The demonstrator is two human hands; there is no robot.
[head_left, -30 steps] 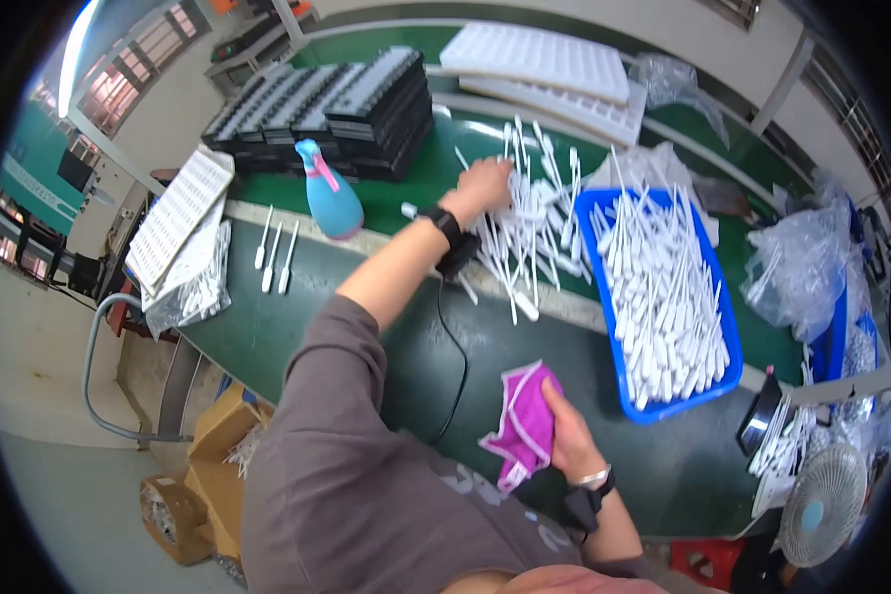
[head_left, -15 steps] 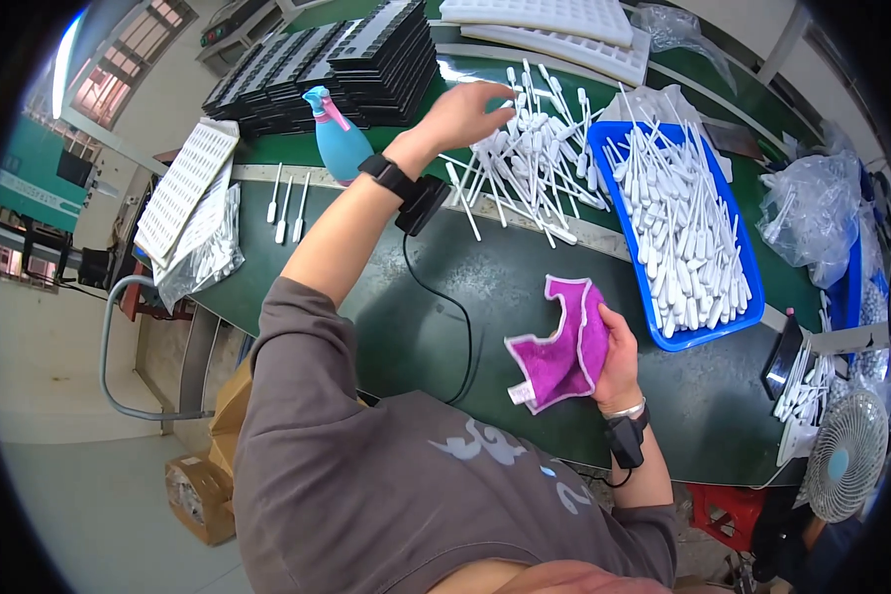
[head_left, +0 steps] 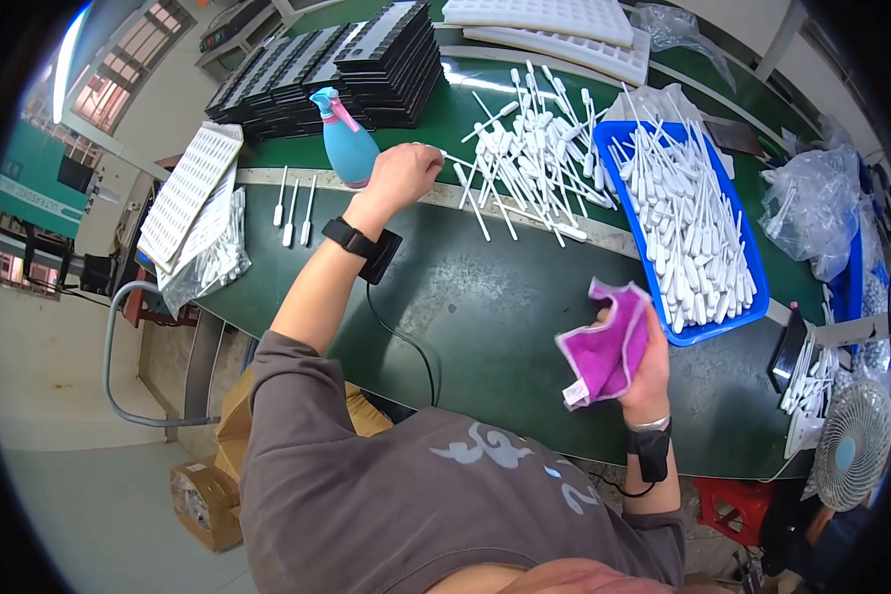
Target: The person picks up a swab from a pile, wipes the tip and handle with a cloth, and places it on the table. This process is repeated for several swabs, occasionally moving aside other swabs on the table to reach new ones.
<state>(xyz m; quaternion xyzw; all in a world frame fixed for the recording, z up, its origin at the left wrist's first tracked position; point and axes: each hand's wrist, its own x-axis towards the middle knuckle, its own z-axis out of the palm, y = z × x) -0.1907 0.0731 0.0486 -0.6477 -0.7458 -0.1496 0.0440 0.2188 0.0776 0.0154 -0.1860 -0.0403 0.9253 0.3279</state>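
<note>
My left hand [head_left: 406, 176] hovers over the near side of the bench, beside the blue spray bottle [head_left: 347, 148] and left of a loose pile of white thin-stemmed sticks with thick ends [head_left: 540, 148]. Its fingers are curled together; what they hold, if anything, is hidden. In my right hand [head_left: 651, 371] a purple cloth [head_left: 604, 348] with pale edging and a small white label is gripped and bunched up. A blue tray [head_left: 669, 332] heaped with more of these sticks stands just beyond the right hand. Three similar sticks [head_left: 288, 234] lie side by side on the left.
Stacked black trays [head_left: 386, 59] stand at the back left, with white gridded trays [head_left: 554, 45] to their right. White sheets [head_left: 190, 188] and a bagged bundle [head_left: 218, 257] lie at the left edge. A small fan [head_left: 846, 445] is at right. A black cable [head_left: 406, 337] trails from my left wrist.
My left hand has drawn back leftward and nearer from above the loose pile, and its fingers have closed. My right hand has shifted a little to the right with the purple cloth.
</note>
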